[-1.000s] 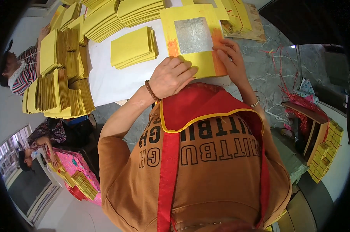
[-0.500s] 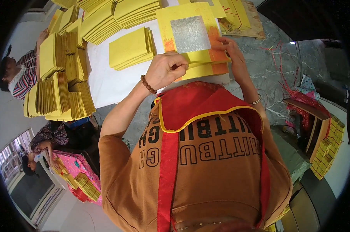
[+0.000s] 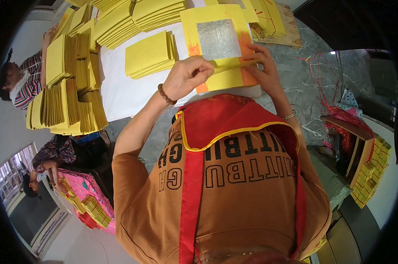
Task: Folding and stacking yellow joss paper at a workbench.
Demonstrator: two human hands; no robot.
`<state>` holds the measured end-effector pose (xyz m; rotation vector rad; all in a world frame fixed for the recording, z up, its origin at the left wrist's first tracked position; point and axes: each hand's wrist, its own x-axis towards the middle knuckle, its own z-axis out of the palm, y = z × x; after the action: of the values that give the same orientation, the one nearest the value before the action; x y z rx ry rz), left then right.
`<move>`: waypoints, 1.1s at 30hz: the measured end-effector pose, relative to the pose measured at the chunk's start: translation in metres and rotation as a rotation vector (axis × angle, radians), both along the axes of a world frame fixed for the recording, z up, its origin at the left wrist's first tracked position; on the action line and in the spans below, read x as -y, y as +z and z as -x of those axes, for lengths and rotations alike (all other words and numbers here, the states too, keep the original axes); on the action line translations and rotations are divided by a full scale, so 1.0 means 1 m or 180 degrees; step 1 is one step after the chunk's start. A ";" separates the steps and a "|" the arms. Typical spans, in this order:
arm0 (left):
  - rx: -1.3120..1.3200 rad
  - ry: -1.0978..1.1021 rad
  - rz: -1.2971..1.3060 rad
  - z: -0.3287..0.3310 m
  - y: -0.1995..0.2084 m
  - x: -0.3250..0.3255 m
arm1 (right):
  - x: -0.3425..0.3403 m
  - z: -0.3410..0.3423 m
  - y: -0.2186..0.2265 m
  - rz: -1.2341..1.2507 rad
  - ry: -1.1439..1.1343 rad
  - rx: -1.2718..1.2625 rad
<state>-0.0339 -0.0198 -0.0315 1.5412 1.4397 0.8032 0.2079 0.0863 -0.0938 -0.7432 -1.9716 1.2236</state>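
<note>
- Workshop scene from overhead: a white-topped counter (image 3: pixel 119 94) stands on a grey marbled floor (image 3: pixel 309 88), loaded with yellow paper.
- At the counter's near edge, a person in a brown printed top and red apron bends over a yellow sheet (image 3: pixel 216 48) bearing a silver foil square (image 3: pixel 218 38) and orange side bands.
- The left hand (image 3: pixel 188 77), a beaded bracelet at its wrist, pinches the sheet's folded near edge; its grip is narrow, thumb and fingers closed on the paper.
- The right hand (image 3: pixel 262 66), a thin bangle at its wrist, presses on the sheet's right orange band, fingers spread flat over the fold rather than clenched.
- Just left of the sheet lies a small stack of folded yellow papers (image 3: pixel 150 53).
- Larger yellow bundles (image 3: pixel 71 83) crowd the counter's left and far sides, some standing on edge.
- At far left, a second person in a striped top (image 3: pixel 25 86) reaches toward those bundles.
- At right, a wooden box (image 3: pixel 355 152) holds red strings and yellow packets.
</note>
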 end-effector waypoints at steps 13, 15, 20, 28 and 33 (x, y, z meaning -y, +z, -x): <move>-0.2936 -0.0691 -0.2280 0.011 0.009 0.021 | 0.009 -0.008 0.032 -0.1989 -0.0224 0.0617; -0.2775 -0.0724 -0.2164 0.010 0.011 0.033 | 0.016 -0.014 0.042 -0.2233 0.0403 0.0820; -0.1518 -0.0201 -0.1506 0.009 0.000 0.038 | 0.023 -0.017 0.044 -0.1189 0.0544 0.0936; -0.0331 0.1240 0.0006 0.002 -0.012 0.004 | 0.018 0.018 0.046 -0.0006 -0.0507 0.0561; -0.0554 0.1212 0.0137 0.010 -0.017 -0.004 | 0.005 0.020 0.039 0.0705 -0.0455 0.0374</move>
<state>-0.0435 -0.0162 -0.0489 1.3480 1.9024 0.8663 0.1879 0.0815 -0.0546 -1.0705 -1.8569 1.3514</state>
